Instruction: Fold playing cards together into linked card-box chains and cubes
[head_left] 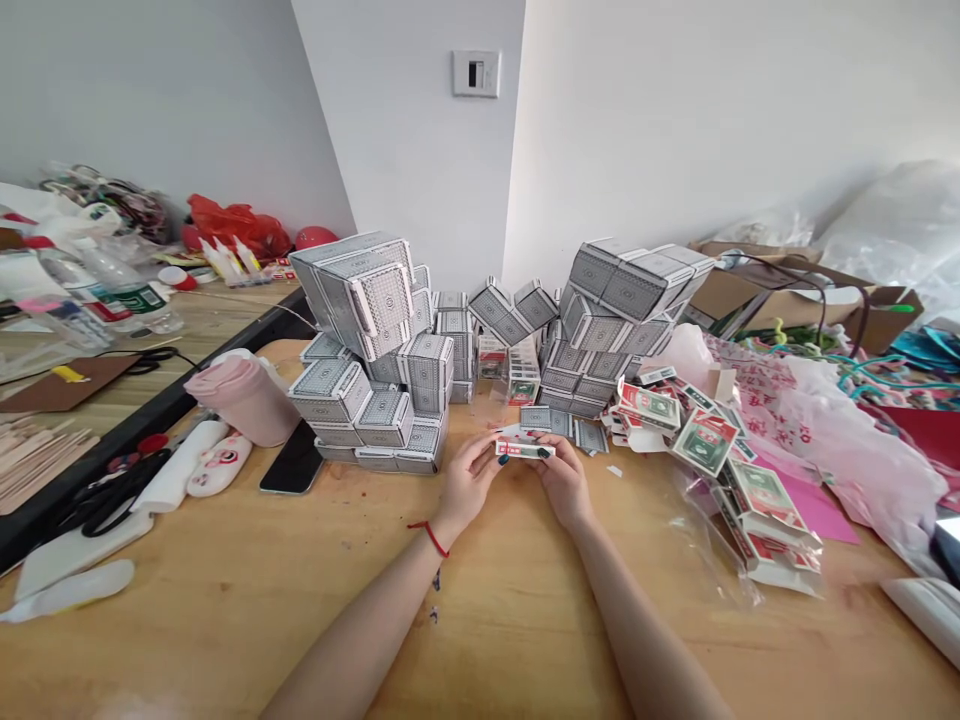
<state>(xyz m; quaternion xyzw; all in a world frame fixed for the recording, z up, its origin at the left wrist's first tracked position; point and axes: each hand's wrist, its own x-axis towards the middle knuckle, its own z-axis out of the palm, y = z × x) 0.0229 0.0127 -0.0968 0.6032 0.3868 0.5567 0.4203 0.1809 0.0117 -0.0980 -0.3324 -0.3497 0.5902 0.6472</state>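
Note:
Between both hands, over the middle of the wooden table, is a playing card box (525, 450), its narrow red and white side facing me. My left hand (469, 478) grips its left end, a red cord round the wrist. Closed on the right end is my right hand (562, 478), thumb along the near side. Just beyond my fingers a few grey-backed playing cards (546, 420) lie flat. Behind them stand more card boxes (523, 372). Blocks built of grey patterned cards rise in a left stack (382, 400) and a right stack (600, 330).
Torn card boxes (705, 440) and a pink-printed plastic bag (810, 410) lie at the right. On the left are a phone (291, 460), a pink cup (244, 395), black scissors (124, 495) and a white glue bottle (75, 588). A cardboard carton (780, 300) stands at the back right.

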